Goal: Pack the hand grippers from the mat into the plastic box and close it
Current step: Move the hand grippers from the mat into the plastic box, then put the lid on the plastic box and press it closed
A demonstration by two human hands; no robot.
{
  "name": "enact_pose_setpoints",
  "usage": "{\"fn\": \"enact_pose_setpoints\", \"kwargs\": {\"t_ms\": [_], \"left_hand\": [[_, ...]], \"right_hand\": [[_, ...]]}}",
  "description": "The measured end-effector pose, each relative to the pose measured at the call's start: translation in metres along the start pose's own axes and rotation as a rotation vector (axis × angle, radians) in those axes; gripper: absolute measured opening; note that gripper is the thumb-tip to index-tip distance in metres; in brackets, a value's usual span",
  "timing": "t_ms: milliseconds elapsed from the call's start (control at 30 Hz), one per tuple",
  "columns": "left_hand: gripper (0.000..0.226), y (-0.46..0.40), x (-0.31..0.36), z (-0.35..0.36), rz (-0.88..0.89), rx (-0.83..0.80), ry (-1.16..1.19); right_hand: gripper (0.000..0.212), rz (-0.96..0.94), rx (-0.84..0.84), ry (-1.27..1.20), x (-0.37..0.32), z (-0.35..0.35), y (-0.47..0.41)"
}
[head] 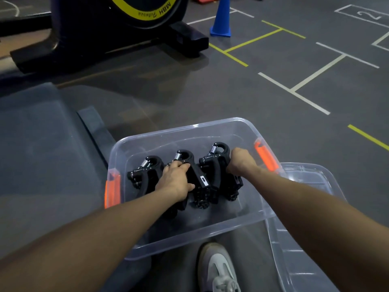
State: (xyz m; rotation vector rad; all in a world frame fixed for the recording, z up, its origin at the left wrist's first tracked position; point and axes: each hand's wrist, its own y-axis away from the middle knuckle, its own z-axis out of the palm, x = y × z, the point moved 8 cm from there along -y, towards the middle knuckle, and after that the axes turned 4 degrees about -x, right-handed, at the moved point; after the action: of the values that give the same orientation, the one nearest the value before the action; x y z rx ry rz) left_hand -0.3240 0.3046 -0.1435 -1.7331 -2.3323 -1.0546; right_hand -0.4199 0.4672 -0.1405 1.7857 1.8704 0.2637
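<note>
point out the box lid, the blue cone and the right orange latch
box lid (303, 239), head view, its clear flat panel
blue cone (222, 20), head view, its sloping side
right orange latch (266, 157), head view, its middle

I see a clear plastic box with orange latches (248, 131) on the dark gym floor (273, 106), just right of the grey mat (42, 144). Inside it, three black spring-loaded hand grippers (202, 182) lie side by side in a row, from the left wall toward the right wall, spring ends toward the far wall. My left hand (175, 182) rests between the left and middle grippers; my right hand (240, 161) rests on the right one. The clear plastic lid (305, 239) lies at the box's right near corner, partly under it. A grey-and-white shoe (219, 268) stands before the near wall. A black-and-yellow exercise bike (117, 28) and a blue cone (221, 20) stand far behind.
</note>
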Motion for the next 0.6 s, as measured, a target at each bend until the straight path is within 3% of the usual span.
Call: {"fn": "enact_pose_setpoints", "kwargs": {"t_ms": [33, 100, 367, 600], "left_hand": [[0.067, 0.000, 0.000, 0.000, 0.002, 0.002, 0.004], [0.067, -0.001, 0.001, 0.000, 0.007, 0.007, 0.005], [0.068, -0.004, 0.004, -0.004, 0.025, -0.037, -0.059], [0.057, 0.015, 0.062, -0.037, 0.174, 0.005, -0.101]], "right_hand": [[0.004, 0.004, 0.002, -0.011, -0.002, 0.002, -0.001], [0.023, 0.010, 0.023, -0.022, -0.004, 0.004, -0.005], [0.030, -0.082, -0.035, 0.011, -0.013, 0.000, -0.009], [0.043, -0.164, 0.044, -0.238, -0.018, -0.069, 0.033]]}}
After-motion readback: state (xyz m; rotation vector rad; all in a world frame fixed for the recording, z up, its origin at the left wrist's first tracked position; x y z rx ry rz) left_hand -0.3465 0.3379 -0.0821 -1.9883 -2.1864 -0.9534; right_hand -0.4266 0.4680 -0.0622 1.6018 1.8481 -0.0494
